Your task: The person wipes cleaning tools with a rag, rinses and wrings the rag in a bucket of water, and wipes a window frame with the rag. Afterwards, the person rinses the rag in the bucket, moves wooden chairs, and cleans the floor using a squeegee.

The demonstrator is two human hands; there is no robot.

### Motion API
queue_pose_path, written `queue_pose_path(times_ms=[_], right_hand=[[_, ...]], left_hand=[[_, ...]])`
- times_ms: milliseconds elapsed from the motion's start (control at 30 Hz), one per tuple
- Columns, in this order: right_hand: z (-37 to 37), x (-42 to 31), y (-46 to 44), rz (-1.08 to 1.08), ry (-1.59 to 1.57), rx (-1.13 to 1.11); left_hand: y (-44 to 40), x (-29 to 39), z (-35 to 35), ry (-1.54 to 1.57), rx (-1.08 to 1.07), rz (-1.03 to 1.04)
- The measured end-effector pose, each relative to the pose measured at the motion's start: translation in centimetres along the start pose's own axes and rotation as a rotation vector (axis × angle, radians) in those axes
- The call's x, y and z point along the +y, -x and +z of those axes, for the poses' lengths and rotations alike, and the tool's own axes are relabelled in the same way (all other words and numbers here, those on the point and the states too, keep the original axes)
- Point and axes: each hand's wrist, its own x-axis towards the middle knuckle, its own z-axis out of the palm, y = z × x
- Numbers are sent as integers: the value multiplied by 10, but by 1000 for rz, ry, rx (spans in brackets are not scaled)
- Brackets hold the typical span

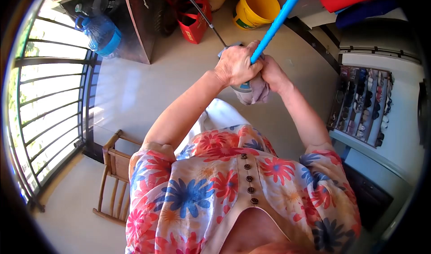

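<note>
Where the two hands meet ahead of the body, the blue pole point(280, 21) enters the grip and slants up and away from it. Left hand point(238, 65) closed round the pole's near end; right hand point(273, 74) pressed close beside it, apparently gathered on a bunched cloth point(258, 90) that hangs just below the grip. Right fingertips hidden; exactly how they share pole and cloth, cannot tell.

Handling, by judgement: pole stiff, probably light, perhaps slick if wet; its length would make the far end swing on a small turn of the wrist. Best hold: a full fist near this end, second hand further up the shaft. Cloth soft, limp, not fragile; take it in a bunch, any fold. Whether damp, unclear.

Writing: red bag point(193, 35), beyond the grip and to its left, bears pale lettering, too small to read. Yellow bucket point(239, 11), straight beyond the grip, has a dark green label, no words legible. Water bottle point(99, 33), far left of the grip, wears a blue band; brand unreadable.
</note>
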Motion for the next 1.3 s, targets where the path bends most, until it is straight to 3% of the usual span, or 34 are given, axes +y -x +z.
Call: queue_pose_path(times_ms=[133, 167, 233, 333, 367, 533, 633, 767, 933, 1067, 1200, 1300], right_hand=[[19, 37, 13, -145, -72, 252], [20, 45, 16, -160, -79, 314], [28, 51, 26, -315, 75, 423], [34, 61, 28, -467, 193, 565], [32, 65, 30, -497, 217, 610], [-17, 57, 47, -283, 310, 394], [-53, 54, 63, -99, 67, 157], [-97, 54, 97, 10, -95, 61], [-115, 80, 136, -290, 165, 558], [-136, 117, 159, -340, 305, 769], [-124, 125, 202, -273, 489, 754], [-109, 150, 232, -524, 431, 731]], left_hand=[[6, -3, -9, -158, -13, 86], [8, 2, -8, -218, 43, 19], [9, 4, -4, -242, -39, -261], [15, 14, 15, -173, 52, -435], [16, 11, 23, -158, 80, -354], [21, 21, 52, -100, 69, -114], [23, 46, 76, -11, -15, -9], [19, 66, 122, 108, -37, 69], [7, 89, 169, 168, -24, -67], [6, 99, 211, 246, -1, -153], [-6, 96, 237, 338, 109, -224], [-30, 101, 236, 610, -38, -316]])
